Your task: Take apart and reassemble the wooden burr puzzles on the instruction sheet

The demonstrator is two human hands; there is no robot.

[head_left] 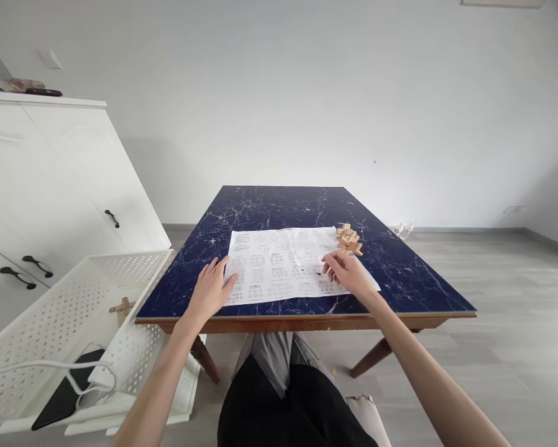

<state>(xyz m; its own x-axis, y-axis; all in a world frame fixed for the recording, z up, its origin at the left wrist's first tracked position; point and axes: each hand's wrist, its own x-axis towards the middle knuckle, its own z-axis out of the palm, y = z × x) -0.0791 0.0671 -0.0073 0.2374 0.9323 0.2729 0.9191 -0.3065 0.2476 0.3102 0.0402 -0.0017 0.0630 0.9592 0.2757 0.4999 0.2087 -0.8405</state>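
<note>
A large printed instruction sheet [279,264], covered in rows of small diagrams, lies spread on the blue table near its front edge. My left hand [211,288] rests flat at the sheet's left edge, fingers spread, with the fingertips and thumb on the paper. Over the right part of the sheet is my right hand [347,271], its fingers loosely bent and apart, with no object visible in them. Just beyond that hand, a cluster of light wooden interlocking puzzle pieces [348,239] sits at the sheet's right edge.
The table [279,205] has a dark blue marbled top. At the left stands a white perforated rack [69,292] with a cable [36,363], a black flat object [69,388] and a small wooden piece [123,307]. Behind it is a white cabinet [64,167].
</note>
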